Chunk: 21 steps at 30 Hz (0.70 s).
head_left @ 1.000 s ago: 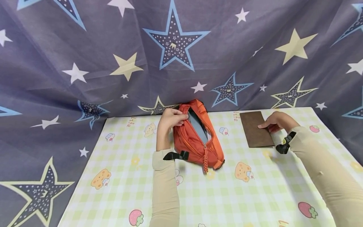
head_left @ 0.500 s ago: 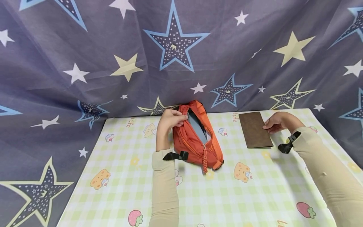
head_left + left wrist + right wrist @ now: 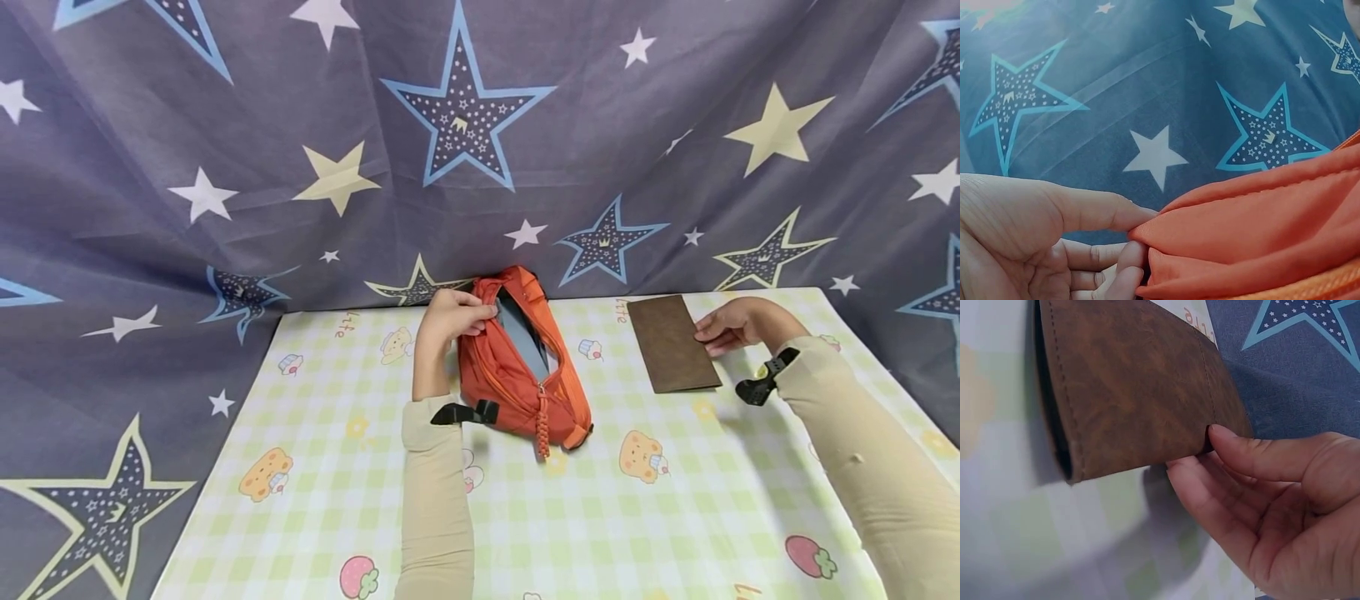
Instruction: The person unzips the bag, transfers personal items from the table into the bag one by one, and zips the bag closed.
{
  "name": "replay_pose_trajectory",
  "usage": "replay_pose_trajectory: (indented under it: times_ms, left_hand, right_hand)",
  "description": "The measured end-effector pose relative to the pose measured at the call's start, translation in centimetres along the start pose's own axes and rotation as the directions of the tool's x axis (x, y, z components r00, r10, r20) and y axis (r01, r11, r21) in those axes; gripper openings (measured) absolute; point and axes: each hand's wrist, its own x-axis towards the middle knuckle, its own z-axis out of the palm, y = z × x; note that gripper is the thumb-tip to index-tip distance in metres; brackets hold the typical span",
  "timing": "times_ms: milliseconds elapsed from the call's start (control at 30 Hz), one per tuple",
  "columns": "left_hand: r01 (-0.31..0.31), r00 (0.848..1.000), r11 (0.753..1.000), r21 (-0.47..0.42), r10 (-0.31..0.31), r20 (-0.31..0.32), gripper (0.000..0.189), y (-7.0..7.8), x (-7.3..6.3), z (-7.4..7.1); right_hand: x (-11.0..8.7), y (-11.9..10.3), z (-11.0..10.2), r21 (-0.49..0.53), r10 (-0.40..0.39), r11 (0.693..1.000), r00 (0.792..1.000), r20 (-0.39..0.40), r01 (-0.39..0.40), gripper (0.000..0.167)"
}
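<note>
The brown leather-look folder (image 3: 671, 346) is at the far right of the worktop (image 3: 525, 517), its long axis running from between eleven and twelve o'clock to between five and six. The right hand (image 3: 731, 325) is the nearer one: it pinches the folder's three o'clock long edge, thumb above, fingers beneath. That edge appears raised; contact along the opposite edge cannot be confirmed. Governing relation, as judged: the orange-red zip bag (image 3: 495, 379) lies at nine o'clock from the folder, well apart, its mouth gaping along an eleven-to-five line, so the long axes are roughly parallel. The left hand (image 3: 453, 312) pinches the bag's rim between ten and eleven o'clock. The braided zip pull (image 3: 543, 429) hangs at the five o'clock end.
</note>
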Motion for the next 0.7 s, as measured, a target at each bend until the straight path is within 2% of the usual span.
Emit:
replay_pose_trajectory:
  times_ms: [367, 467, 567, 600, 700]
  left_hand:
    - [0.011, 1.0, 1.0, -0.004, -0.011, -0.011, 0.014, 0.1, 0.1, -0.1]
    - [0.015, 1.0, 1.0, -0.007, -0.015, -0.007, 0.013, 0.1, 0.1, 0.0]
    - [0.02, 1.0, 1.0, -0.006, -0.02, -0.002, 0.012, 0.2, 0.1, 0.0]
    - [0.021, 1.0, 1.0, -0.006, -0.021, -0.002, 0.012, 0.2, 0.1, 0.0]
    - [0.021, 1.0, 1.0, -0.007, -0.021, -0.006, 0.013, 0.2, 0.1, -0.1]
  right_hand:
    - [0.5, 0.1, -0.2, 0.122, 0.0, 0.992, 0.998, 0.069, -0.008, 0.038]
    - [1.0, 0.3, -0.3, 0.13, -0.003, 0.992, 0.997, 0.074, -0.007, 0.032]
    - [2.0, 0.9, -1.0, 0.12, -0.04, 0.992, 0.993, 0.109, 0.027, 0.023]
    - [2.7, 1.2, -1.5, 0.145, -0.062, 0.989, 0.984, 0.166, 0.037, 0.02]
    - [3.4, 1.3, -2.0, 0.15, -0.103, 0.986, 0.973, 0.206, 0.072, 0.02]
